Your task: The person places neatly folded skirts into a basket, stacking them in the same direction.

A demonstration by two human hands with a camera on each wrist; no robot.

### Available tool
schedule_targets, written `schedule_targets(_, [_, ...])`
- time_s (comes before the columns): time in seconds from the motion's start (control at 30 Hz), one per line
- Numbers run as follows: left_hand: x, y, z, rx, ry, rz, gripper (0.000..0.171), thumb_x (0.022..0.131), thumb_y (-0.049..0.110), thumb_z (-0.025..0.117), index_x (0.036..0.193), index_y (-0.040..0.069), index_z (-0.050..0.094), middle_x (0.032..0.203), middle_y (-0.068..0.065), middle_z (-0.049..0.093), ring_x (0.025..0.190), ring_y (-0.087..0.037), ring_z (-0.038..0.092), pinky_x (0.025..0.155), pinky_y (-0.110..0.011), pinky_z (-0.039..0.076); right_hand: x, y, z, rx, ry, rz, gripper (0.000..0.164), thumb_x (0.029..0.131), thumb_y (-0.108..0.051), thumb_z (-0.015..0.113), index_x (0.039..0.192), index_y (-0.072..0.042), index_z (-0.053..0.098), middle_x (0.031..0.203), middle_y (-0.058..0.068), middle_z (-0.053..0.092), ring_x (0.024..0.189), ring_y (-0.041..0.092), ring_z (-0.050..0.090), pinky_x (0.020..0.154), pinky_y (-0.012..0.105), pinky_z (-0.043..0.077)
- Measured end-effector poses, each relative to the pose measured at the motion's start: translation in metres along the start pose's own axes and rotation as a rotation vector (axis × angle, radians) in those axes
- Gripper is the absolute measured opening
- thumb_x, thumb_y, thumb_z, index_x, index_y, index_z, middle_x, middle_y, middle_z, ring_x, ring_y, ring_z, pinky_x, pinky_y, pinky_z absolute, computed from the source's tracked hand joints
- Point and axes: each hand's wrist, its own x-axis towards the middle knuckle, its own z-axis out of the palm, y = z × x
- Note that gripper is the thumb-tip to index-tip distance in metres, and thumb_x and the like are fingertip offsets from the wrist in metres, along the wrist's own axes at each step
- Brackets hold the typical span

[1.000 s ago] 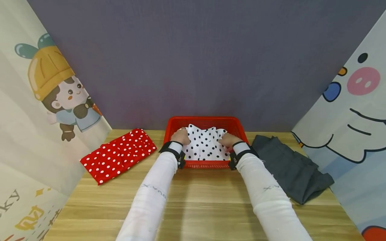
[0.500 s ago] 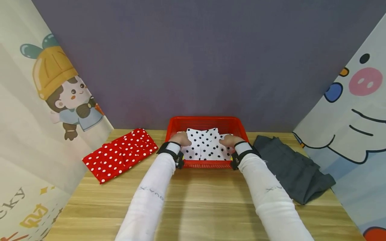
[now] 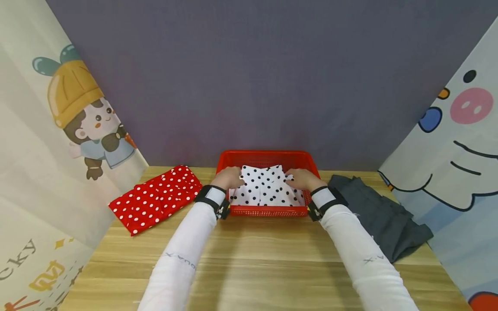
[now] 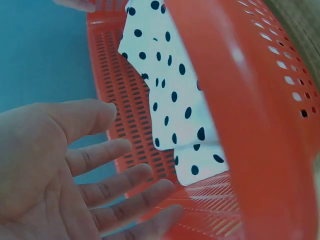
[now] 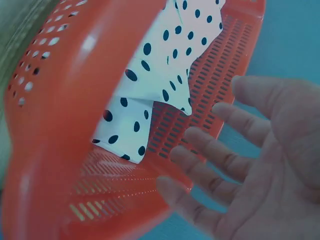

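Observation:
A folded white cloth with black dots point(image 3: 264, 185) lies inside a red plastic basket point(image 3: 268, 211) at the far side of the table. Over the basket's left side is my left hand point(image 3: 229, 177); the left wrist view shows its fingers point(image 4: 127, 182) spread and holding nothing, apart from the cloth. My right hand point(image 3: 302, 179) is over the right side. In the right wrist view its fingers point(image 5: 215, 150) are also extended, with a gap between them and the cloth.
A folded red cloth with white dots point(image 3: 157, 198) lies on the wooden table point(image 3: 264, 268) at the left. At the right is a folded dark grey cloth point(image 3: 383, 216). A grey partition point(image 3: 264, 86) rises right behind the basket.
Both hands have let go of the white dotted cloth and moved apart, outward to the basket's sides. The cloth now lies lower and flatter in the basket.

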Motion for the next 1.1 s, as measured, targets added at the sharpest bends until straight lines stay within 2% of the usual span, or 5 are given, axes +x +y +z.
schedule_targets(0.27, [-0.017,-0.002,0.007,0.089,0.134,0.056,0.033,0.085,0.022,0.056,0.116,0.010,0.061,0.114,-0.010,0.062,0.097,-0.027,0.059,0.075,-0.042,0.049,-0.024,0.004,0.012,-0.025,0.121,-0.054,0.038,0.088,-0.020,0.058,0.123,-0.004,0.056,0.123,0.022,0.055,0.106,0.034,0.054,0.093,0.050,0.042])
schedule_targets(0.5, [-0.039,-0.008,0.014,0.125,0.282,0.110,0.027,0.084,0.021,0.060,0.107,0.010,0.065,0.105,-0.014,0.061,0.088,-0.030,0.062,0.071,-0.044,0.051,-0.047,0.009,0.023,-0.063,0.327,-0.120,0.031,0.085,-0.018,0.062,0.112,-0.004,0.063,0.101,0.018,0.060,0.082,0.027,0.057,0.075,0.043,0.050])
schedule_targets(0.73, [-0.062,-0.011,0.019,0.125,0.397,0.144,0.024,0.083,0.022,0.062,0.104,0.011,0.065,0.101,-0.013,0.059,0.081,-0.033,0.063,0.064,-0.044,0.051,-0.070,0.019,0.035,-0.058,0.516,-0.115,0.026,0.081,-0.014,0.065,0.102,0.000,0.062,0.090,0.017,0.058,0.076,0.028,0.055,0.068,0.042,0.049])
schedule_targets(0.97, [-0.084,-0.014,0.032,0.136,0.498,0.218,0.018,0.080,0.020,0.066,0.093,0.009,0.066,0.088,-0.010,0.059,0.074,-0.029,0.062,0.054,-0.038,0.048,-0.093,0.020,0.046,-0.041,0.573,-0.116,0.016,0.080,-0.013,0.066,0.092,-0.003,0.060,0.083,0.012,0.056,0.071,0.025,0.052,0.062,0.038,0.047])
schedule_targets(1.1, [-0.095,-0.018,0.046,0.173,0.594,0.302,0.012,0.076,0.017,0.069,0.083,0.008,0.065,0.078,-0.008,0.058,0.065,-0.026,0.059,0.059,-0.038,0.044,-0.105,0.023,0.057,-0.039,0.592,-0.110,0.015,0.079,-0.012,0.068,0.088,-0.006,0.058,0.079,0.008,0.054,0.067,0.021,0.050,0.058,0.034,0.044])
